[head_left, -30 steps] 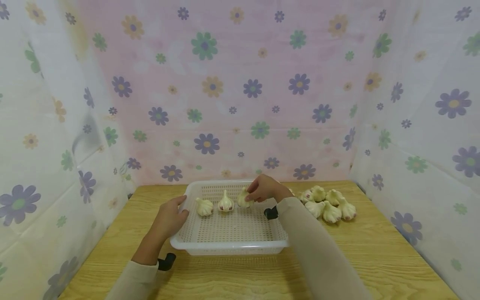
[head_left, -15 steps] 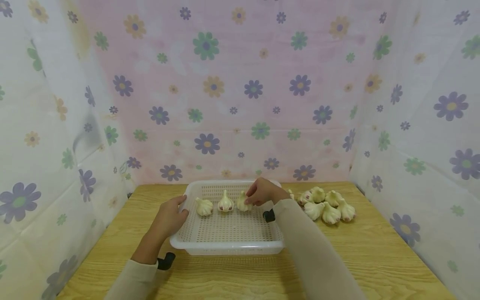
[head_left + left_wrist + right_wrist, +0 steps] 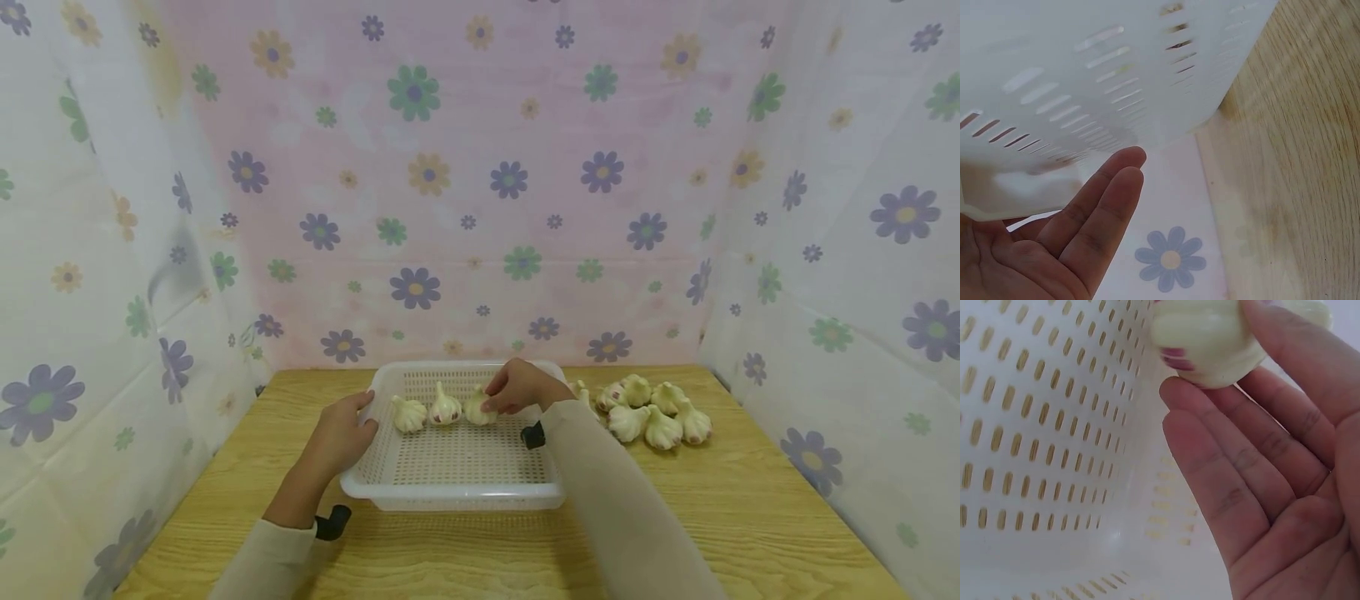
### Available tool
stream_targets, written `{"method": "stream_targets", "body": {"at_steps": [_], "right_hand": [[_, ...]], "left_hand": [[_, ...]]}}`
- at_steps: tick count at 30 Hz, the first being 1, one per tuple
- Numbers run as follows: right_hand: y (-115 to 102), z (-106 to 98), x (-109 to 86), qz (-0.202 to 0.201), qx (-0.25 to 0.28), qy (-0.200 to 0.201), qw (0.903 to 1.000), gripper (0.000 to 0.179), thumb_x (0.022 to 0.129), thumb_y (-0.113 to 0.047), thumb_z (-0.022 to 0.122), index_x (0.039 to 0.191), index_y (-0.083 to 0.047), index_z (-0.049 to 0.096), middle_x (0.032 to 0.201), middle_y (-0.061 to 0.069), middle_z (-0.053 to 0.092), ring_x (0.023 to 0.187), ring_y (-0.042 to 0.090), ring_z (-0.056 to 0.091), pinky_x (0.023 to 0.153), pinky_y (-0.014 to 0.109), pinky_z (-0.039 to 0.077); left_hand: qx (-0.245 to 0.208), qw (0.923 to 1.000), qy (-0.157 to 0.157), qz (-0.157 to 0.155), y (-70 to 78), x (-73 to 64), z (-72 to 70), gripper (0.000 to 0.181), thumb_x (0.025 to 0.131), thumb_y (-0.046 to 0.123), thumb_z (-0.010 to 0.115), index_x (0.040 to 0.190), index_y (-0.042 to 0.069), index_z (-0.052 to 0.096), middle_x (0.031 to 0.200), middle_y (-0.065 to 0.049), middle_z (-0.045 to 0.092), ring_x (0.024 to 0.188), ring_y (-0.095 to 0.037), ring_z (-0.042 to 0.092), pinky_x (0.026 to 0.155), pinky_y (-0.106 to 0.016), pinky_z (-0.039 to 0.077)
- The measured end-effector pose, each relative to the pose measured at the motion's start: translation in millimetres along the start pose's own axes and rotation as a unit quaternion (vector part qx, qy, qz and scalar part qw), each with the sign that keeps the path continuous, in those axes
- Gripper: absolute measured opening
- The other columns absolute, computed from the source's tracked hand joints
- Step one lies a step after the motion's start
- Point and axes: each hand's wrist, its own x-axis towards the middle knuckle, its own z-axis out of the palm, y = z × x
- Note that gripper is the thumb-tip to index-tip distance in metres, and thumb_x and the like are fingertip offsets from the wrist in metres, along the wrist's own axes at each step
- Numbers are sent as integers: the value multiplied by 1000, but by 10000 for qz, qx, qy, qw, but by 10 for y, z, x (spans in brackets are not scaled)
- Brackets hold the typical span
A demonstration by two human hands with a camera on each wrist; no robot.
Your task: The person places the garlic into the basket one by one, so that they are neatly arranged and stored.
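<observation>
A white plastic basket (image 3: 465, 492) with slotted walls sits on the wooden table. My left hand (image 3: 341, 437) grips its left rim; in the left wrist view, fingers (image 3: 1119, 194) extend beneath the rim along the outer wall. Inside, my right hand (image 3: 525, 387) pinches a garlic bulb (image 3: 478, 408) between thumb and fingers, its neck pointing up. In the right wrist view this bulb (image 3: 1207, 340) shows purple marks, with fingertips against its underside. To its left stand a second garlic bulb (image 3: 445, 407) and a third garlic bulb (image 3: 408, 414), forming a row toward the back.
A pile of several garlic bulbs (image 3: 648, 408) lies on the table (image 3: 750, 500) right of the basket, partly behind the right forearm. Flowered cloth (image 3: 480, 208) encloses the back and both sides. Dark mounts (image 3: 333, 522) project from the wrists.
My right hand has moved slightly left with its garlic bulb. The middle bulb has shifted left and tilted a little toward the leftmost one. My left hand stays on the rim.
</observation>
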Motion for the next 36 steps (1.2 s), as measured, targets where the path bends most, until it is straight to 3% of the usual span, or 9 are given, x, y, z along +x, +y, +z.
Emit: {"method": "stream_targets", "body": {"at_steps": [6,15,23,30,36], "right_hand": [[-10,19,22,-11,52,-35,10000,34,85,-21,86,113,-5,78,106,5,78,84,19,76,80,36,63],[5,8,-1,174,-78,-17,9998,36,86,-25,86,114,-5,76,96,6,79,88,26,77,81,38,63],[9,-9,-39,142,-123,-95,9998,39,84,-23,87,117,-5,76,95,5,78,90,27,76,82,40,63],[-3,23,-48,-43,128,-450,9989,36,84,-10,85,119,-10,77,110,7,78,93,27,76,85,46,62],[-15,29,-53,-102,5,-515,9986,34,85,-8,83,118,-9,76,107,8,78,92,26,76,84,44,62]], "left_hand": [[94,10000,0,15,-17,4,1,56,98,11,58,150,-7,48,156,-26,46,113,-31,60,70,-30,52],[85,10000,31,33,-36,6,15,56,98,11,58,150,-7,48,155,-27,47,123,-34,60,75,-34,56],[75,10000,52,35,-28,8,19,55,98,11,58,150,-7,48,155,-26,47,113,-31,62,69,-30,53],[6,10000,14,-12,-3,1,7,55,99,11,58,150,-6,47,155,-26,47,104,-29,65,61,-28,52],[80,10000,24,40,-11,6,-1,55,99,10,58,150,-7,48,155,-27,47,120,-33,63,69,-31,55]]}}
